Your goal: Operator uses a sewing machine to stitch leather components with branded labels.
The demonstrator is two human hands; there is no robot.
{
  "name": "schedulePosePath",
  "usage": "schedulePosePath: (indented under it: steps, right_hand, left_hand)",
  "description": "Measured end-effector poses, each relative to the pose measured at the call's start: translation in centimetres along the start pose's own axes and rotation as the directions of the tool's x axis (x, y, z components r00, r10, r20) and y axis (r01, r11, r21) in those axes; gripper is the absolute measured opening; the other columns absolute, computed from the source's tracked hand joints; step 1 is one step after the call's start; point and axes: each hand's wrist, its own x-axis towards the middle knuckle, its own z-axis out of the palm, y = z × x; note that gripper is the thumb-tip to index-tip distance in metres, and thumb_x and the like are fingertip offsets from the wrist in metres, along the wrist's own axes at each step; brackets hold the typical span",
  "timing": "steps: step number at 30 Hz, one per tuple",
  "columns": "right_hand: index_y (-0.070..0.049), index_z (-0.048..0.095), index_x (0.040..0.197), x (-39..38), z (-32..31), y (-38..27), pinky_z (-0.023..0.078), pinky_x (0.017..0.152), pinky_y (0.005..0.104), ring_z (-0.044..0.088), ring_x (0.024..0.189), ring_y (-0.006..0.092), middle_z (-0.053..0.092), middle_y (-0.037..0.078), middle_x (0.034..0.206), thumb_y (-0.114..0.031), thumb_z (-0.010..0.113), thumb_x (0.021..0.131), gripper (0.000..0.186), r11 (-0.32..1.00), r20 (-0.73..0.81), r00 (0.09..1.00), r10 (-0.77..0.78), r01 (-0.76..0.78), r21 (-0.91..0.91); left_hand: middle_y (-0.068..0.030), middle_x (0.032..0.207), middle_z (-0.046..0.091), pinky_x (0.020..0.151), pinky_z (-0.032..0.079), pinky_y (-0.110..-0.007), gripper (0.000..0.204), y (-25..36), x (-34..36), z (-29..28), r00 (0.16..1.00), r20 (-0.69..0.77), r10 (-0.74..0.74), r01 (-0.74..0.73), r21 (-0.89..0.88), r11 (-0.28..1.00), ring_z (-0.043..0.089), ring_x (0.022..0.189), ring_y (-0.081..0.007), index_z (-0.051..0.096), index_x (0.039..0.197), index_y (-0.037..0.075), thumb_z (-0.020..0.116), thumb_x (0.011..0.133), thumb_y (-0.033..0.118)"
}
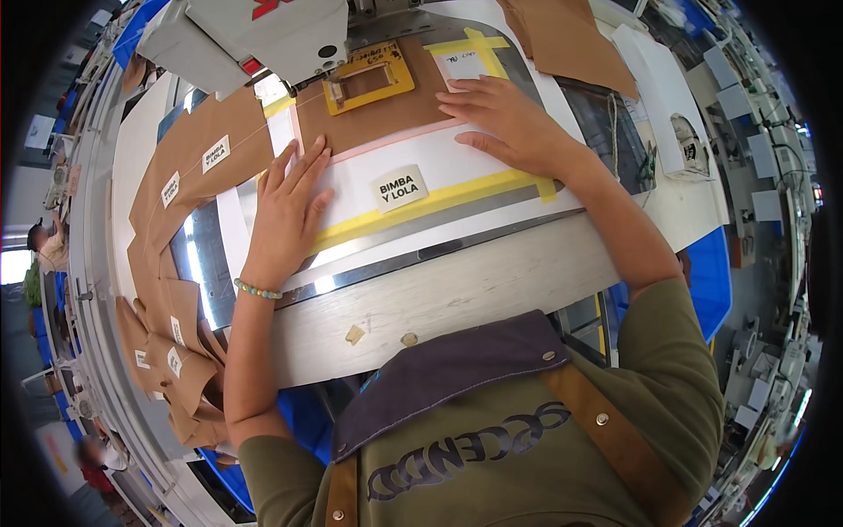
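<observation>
- While both hands are lying flat, a stack of brown pieces (pixel 171 342) with small white labels is sitting at the far left, spilling off the table (pixel 457 294) edge.
- More brown pieces (pixel 206 158) are fanning out just above, beside the metal plate (pixel 206 263).
- Left hand (pixel 285 211) is pressing palm down, fingers spread and holding nothing, on the white template (pixel 421 167); a beaded bracelet (pixel 257 289) is circling the wrist.
- Template is lying on the plate under the sewing machine (pixel 255 35), edged with yellow tape (pixel 439 200).
- Brown leather (pixel 378 114) is sitting clamped in the template, reaching under the needle; a yellow frame (pixel 369 77) is resting on it.
- Right hand (pixel 509 123) is lying open, fingers extended, gripping nothing, touching the leather edge and the template.
- Another brown sheet (pixel 571 39) is lying at the upper right, well apart from the hands.
</observation>
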Motion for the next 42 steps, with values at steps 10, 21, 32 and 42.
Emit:
schedulePosePath:
  steps: [10,21,32,42]
  right_hand:
    - [-0.011,0.043,0.167,-0.5,0.6,0.8,0.022,0.135,0.0469,0.031,0.161,0.0334,0.044,0.013,0.171,-0.043,0.056,0.111,0.066,0.999,-0.198,0.979,-0.047,0.044,-0.023]
    - [-0.017,0.048,0.165,-0.3,1.2,0.7,0.018,0.137,0.0510,0.028,0.164,0.0265,0.041,0.005,0.173,-0.054,0.052,0.111,0.066,0.987,-0.181,0.974,-0.138,0.119,-0.110]
    - [-0.012,0.045,0.166,-0.7,2.1,0.5,0.013,0.139,0.0493,0.020,0.167,0.0275,0.035,0.004,0.177,-0.056,0.048,0.112,0.069,0.982,-0.057,0.998,0.034,-0.044,-0.183]
    - [-0.010,0.048,0.164,-0.1,1.9,0.4,0.015,0.137,0.0513,0.021,0.167,0.0269,0.036,0.006,0.176,-0.067,0.043,0.110,0.078,0.978,-0.052,0.998,0.034,-0.044,-0.204]
  left_hand:
    - [-0.0121,0.153,0.064,0.127,0.035,-0.051,0.053,-0.1,-0.3,0.2,0.985,-0.118,-0.122,0.111,-0.096,0.989,0.042,0.157,-0.0369,0.055,0.159,0.013,0.063,0.106,0.011]
    - [-0.0095,0.159,0.060,0.128,0.034,-0.051,0.055,-0.4,-0.4,0.3,0.990,-0.118,-0.072,0.063,-0.081,0.995,0.042,0.156,-0.0361,0.054,0.159,0.012,0.065,0.105,0.012]
    - [-0.0025,0.166,0.054,0.128,0.033,-0.049,0.047,-0.2,-0.1,0.5,0.998,-0.023,-0.057,0.056,-0.037,0.998,0.042,0.157,-0.0340,0.062,0.152,0.010,0.065,0.105,0.015]
    - [-0.0046,0.165,0.055,0.130,0.034,-0.048,0.051,-0.1,-0.2,0.1,0.998,-0.027,-0.049,0.049,-0.010,0.999,0.043,0.157,-0.0340,0.058,0.155,0.009,0.064,0.105,0.012]
